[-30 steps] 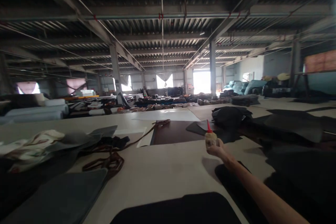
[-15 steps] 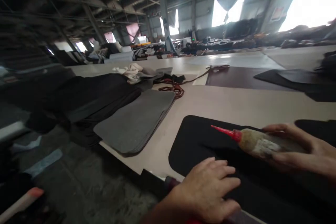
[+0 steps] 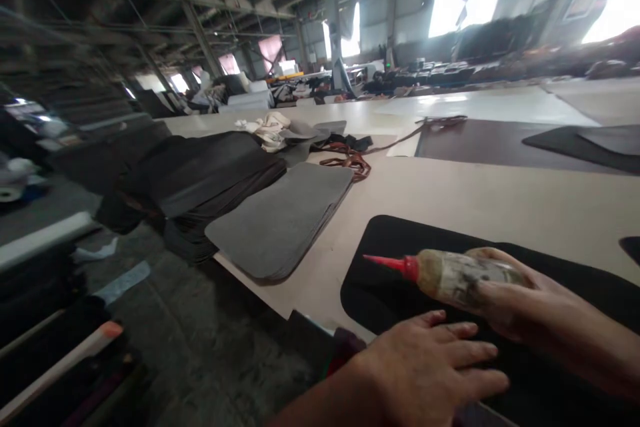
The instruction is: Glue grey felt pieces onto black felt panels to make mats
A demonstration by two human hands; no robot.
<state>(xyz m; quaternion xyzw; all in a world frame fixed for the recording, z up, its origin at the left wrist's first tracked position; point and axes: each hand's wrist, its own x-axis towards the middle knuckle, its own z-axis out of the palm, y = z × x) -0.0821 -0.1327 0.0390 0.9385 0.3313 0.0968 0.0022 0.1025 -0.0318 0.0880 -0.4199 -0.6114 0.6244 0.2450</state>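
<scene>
My right hand (image 3: pixel 505 290) is wrapped round a stained bottle (image 3: pixel 450 275), whose red pointed nozzle (image 3: pixel 390 263) faces left above a black sheet with rounded corners (image 3: pixel 390 233). My left hand (image 3: pixel 435 360) lies palm down over the near edge of that sheet, fingers spread and holding nothing. Whether its palm presses on the sheet is hard to tell. To the left, a stack of grey rounded sheets (image 3: pixel 283 220) rests at the edge of the pale table (image 3: pixel 425 190).
Dark layered material (image 3: pixel 200 173) hangs over the table's left side. Brown cords (image 3: pixel 353 163) and a cream cloth (image 3: pixel 270 128) lie beyond the grey stack. A maroon sheet (image 3: pixel 480 143) is farther back. Long rolls (image 3: pixel 60 373) stand low at the left.
The bottle in my right hand has moved left relative to the black sheet, its nozzle nearer the sheet's left end. My view has turned slightly left.
</scene>
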